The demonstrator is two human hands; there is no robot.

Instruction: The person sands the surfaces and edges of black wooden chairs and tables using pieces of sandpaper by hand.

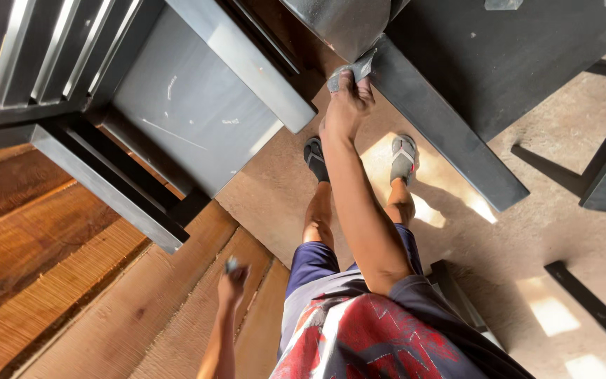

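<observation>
My right hand [348, 105] reaches forward and presses a small grey sheet [353, 70], perhaps sandpaper or cloth, against the end of a dark metal beam [443, 133]. The beam is the edge of a large dark metal frame [513, 49]. My left hand [231, 282] hangs lower at my side over wooden planks [142, 309]. Its fingers are closed round a small dark thing [231, 265] that I cannot identify. My feet in grey sandals [402, 158] stand on the concrete floor just below the beam.
A grey metal frame with a flat panel [191, 105] and square tubes [106, 189] stands at the left, over the planks. Dark metal legs [597, 175] stand at the right on the concrete floor [527, 245]. Sun patches fall on the floor.
</observation>
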